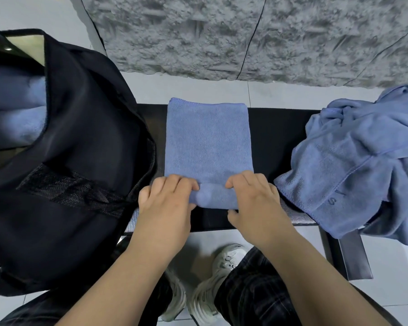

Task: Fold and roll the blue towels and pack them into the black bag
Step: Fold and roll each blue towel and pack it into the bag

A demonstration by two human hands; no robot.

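A folded blue towel [207,140] lies lengthwise on the black bench [276,137], its near end turned up into a short roll [213,196]. My left hand [167,203] grips the roll's left end, fingers curled over the top. My right hand [252,201] grips its right end, thumb under the near edge. The black bag [80,161] stands open at the left, with rolled blue towels [14,109] inside. A heap of loose blue towels [363,165] lies at the bench's right end.
A grey textured wall [245,38] rises beyond the bench, above a pale tiled floor [198,88]. My legs in dark checked trousers and white shoes [212,285] stand close to the bench's near edge.
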